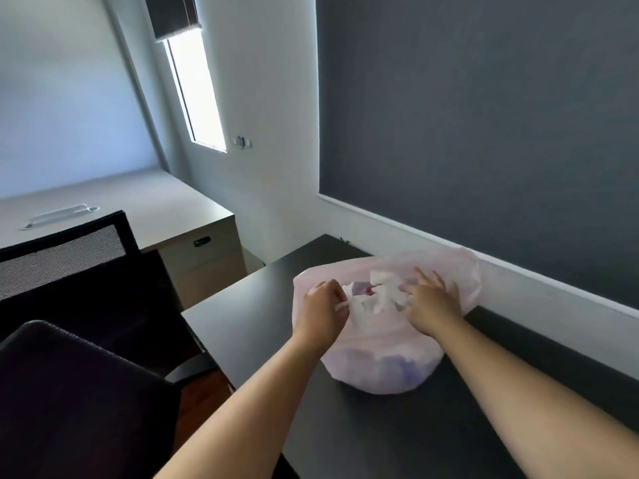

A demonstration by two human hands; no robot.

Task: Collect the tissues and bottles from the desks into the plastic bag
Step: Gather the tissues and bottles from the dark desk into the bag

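A pale pink translucent plastic bag (pixel 383 357) lies on the black desk (pixel 262 316), bulging with things inside. Crumpled white tissues (pixel 380 295) show at its mouth. My left hand (pixel 325 305) pinches the bag's left edge by the opening, fingers curled. On the right side of the opening my right hand (pixel 430 302) rests on the bag, its fingers spread; whether they hold the rim is not clear. A bluish shape shows through the bag's lower part. No bottle is plainly visible.
A black office chair (pixel 79 305) stands to the left of the black desk. Behind it is a light wooden desk (pixel 155 205) with drawers and a white bar-shaped object (pixel 60 216) on top. A dark grey panel (pixel 484 133) lines the wall behind the black desk.
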